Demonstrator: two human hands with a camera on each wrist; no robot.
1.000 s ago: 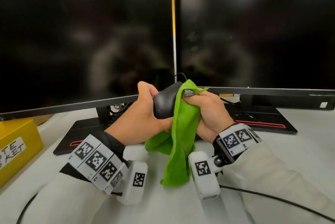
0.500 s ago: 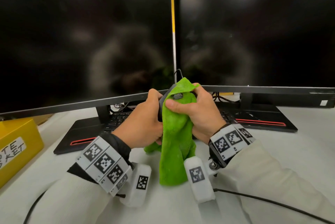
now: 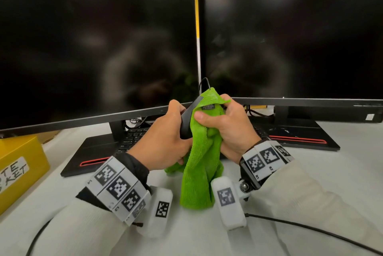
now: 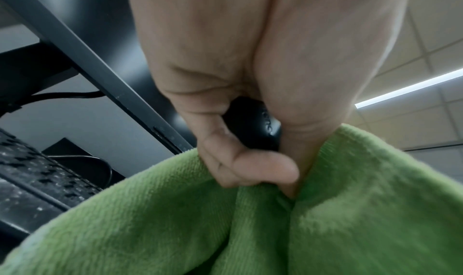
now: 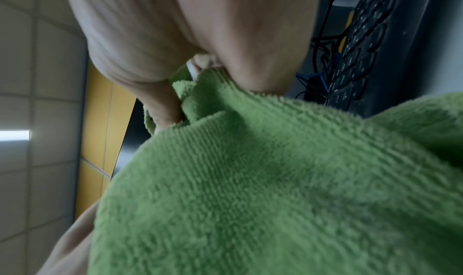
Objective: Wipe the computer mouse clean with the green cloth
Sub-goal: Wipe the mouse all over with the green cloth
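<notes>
A black computer mouse (image 3: 187,119) is held up off the desk in front of the two monitors, its cable rising from its far end. My left hand (image 3: 165,141) grips it from the left; in the left wrist view the fingers curl round the mouse (image 4: 250,123). The green cloth (image 3: 204,152) is wrapped over the mouse's right side and top and hangs down to the desk. My right hand (image 3: 226,125) grips the cloth against the mouse, thumb on the front near a black tag. The cloth (image 5: 275,180) fills the right wrist view and hides most of the mouse.
Two dark monitors (image 3: 93,48) (image 3: 290,37) stand close behind the hands on black bases with red stripes. A black keyboard (image 3: 132,137) lies under them. A yellow box (image 3: 18,168) sits at the left edge. A black cable (image 3: 310,229) runs across the white desk at the right.
The right hand has slid the cloth left and up over the mouse, so much less of the black shell shows. Both hands have risen slightly and moved closer together.
</notes>
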